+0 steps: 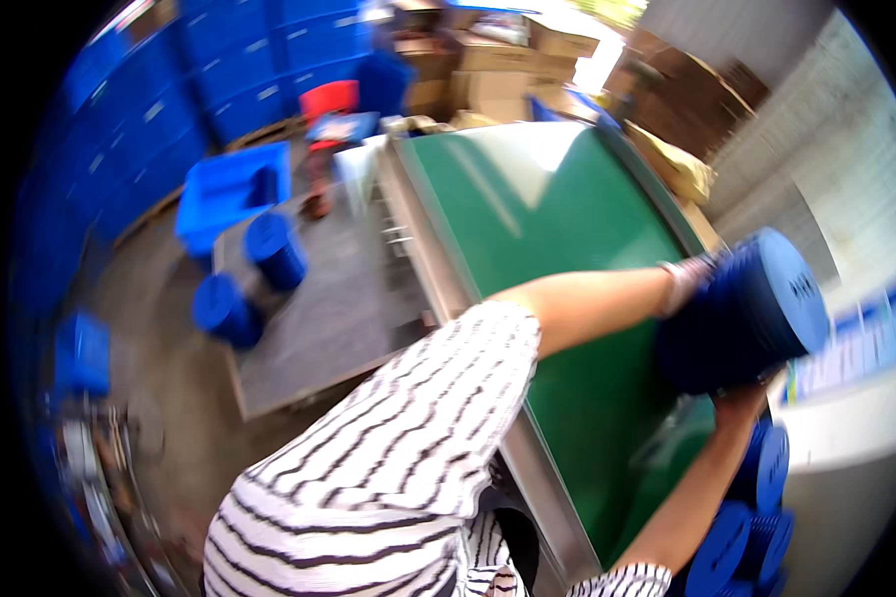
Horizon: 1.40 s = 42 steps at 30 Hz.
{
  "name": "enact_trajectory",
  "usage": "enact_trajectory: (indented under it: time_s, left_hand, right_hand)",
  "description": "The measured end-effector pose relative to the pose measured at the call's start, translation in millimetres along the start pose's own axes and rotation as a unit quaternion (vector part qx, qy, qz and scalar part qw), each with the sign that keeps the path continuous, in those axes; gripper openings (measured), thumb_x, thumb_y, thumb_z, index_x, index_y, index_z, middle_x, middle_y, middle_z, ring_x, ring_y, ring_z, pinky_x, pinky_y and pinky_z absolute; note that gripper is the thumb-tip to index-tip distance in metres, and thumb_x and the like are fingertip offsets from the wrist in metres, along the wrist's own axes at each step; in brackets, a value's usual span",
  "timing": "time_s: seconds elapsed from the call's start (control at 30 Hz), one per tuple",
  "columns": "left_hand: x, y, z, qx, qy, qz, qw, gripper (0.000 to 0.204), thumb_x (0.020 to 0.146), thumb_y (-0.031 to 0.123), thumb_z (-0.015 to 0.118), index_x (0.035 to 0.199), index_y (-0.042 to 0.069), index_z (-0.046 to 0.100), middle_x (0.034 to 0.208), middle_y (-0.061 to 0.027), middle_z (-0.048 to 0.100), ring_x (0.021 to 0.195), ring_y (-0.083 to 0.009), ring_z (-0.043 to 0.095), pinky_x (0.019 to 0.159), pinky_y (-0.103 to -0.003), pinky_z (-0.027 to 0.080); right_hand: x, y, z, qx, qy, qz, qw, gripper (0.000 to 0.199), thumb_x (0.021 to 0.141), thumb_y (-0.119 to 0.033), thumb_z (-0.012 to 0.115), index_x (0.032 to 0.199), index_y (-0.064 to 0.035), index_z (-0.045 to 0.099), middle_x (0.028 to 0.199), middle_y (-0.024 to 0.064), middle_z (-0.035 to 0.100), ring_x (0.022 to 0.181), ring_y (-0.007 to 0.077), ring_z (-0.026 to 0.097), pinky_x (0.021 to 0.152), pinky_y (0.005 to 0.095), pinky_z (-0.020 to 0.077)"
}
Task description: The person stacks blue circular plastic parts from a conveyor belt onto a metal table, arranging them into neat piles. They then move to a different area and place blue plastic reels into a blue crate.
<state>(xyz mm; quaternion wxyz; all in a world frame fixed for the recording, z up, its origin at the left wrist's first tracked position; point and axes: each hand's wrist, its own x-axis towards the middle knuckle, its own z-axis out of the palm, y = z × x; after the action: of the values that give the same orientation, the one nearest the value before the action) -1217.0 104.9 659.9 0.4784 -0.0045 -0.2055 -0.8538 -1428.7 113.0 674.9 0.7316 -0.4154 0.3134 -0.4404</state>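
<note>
Between my two hands is a large blue cylinder (732,323), tilted on its side above the right edge of the green conveyor belt (597,418). Its paler round end faces right and carries dark markings. My left hand (695,279) grips the upper far side, partly hidden by the cylinder, with something pale at the wrist. From below, my right hand (745,393) holds the near side, its fingers mostly hidden. Motion blur softens the cylinder's outline, and whether it is one piece or a stack does not show.
More blue ribbed cylinders (727,542) are clustered beside the belt's lower right. A dark table (319,308) at left carries two blue cylinders (274,251). Behind it are a blue bin (231,189), a red chair back (329,98) and stacked blue crates (234,70). Cardboard boxes (498,75) stand beyond the belt.
</note>
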Motion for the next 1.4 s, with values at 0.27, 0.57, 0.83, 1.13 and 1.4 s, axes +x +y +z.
enact_trajectory:
  time_s: [0.27,0.57,0.83,1.13,1.4]
  left_hand:
    - [-236.2,116.7,66.7,-0.158,-0.105,0.176,0.966,0.077,0.083,0.064,0.032,0.139,0.011,0.028,0.142,-0.0110,0.029,0.132,-0.0278,0.023,0.110,-0.033,0.014]
    - [-656.7,207.0,115.4,-0.137,-0.109,0.281,0.944,0.066,0.085,0.055,0.043,0.132,0.009,0.038,0.139,-0.0100,0.036,0.127,-0.0198,0.034,0.106,-0.029,0.025]
    - [-921.5,126.5,73.1,0.328,0.451,0.601,0.573,0.045,0.094,0.035,0.038,0.130,0.008,0.040,0.129,-0.0074,0.047,0.120,-0.0178,0.042,0.103,-0.032,0.030]
    - [-1122.7,78.2,-141.4,0.217,0.532,0.636,0.515,0.052,0.085,0.042,0.055,0.123,0.007,0.048,0.119,-0.0057,0.054,0.111,-0.0168,0.049,0.097,-0.032,0.036]
    - [-1206.3,28.3,-312.2,0.045,0.545,0.658,0.518,0.063,0.075,0.056,0.061,0.116,0.009,0.055,0.115,-0.0068,0.057,0.110,-0.0175,0.048,0.098,-0.033,0.034]
  right_hand:
    - [-47.0,49.8,232.4,-0.016,-0.132,0.009,0.991,0.083,0.078,-0.076,0.021,0.142,-0.0239,0.016,0.149,0.0045,0.011,0.136,0.0325,0.006,0.101,0.0612,0.0006]
    - [-99.6,238.2,564.4,0.004,-0.361,0.119,0.925,0.075,0.080,-0.068,0.035,0.136,-0.0191,0.032,0.143,0.0087,0.027,0.130,0.0338,0.025,0.099,0.0594,0.0212]
    - [-127.5,535.0,720.0,0.053,-0.501,0.239,0.830,0.062,0.086,-0.055,0.039,0.133,-0.0146,0.037,0.137,0.0039,0.037,0.127,0.0245,0.032,0.102,0.0449,0.0257]
    - [-154.3,841.5,749.5,-0.005,-0.385,0.404,0.830,0.033,0.089,-0.029,0.048,0.116,-0.0114,0.048,0.113,0.0051,0.054,0.107,0.0210,0.050,0.093,0.0345,0.0397]
    - [-149.9,980.8,724.6,-0.105,-0.451,0.360,0.810,0.033,0.088,-0.020,0.051,0.118,-0.0093,0.045,0.114,0.0052,0.051,0.105,0.0180,0.049,0.090,0.0317,0.0413]
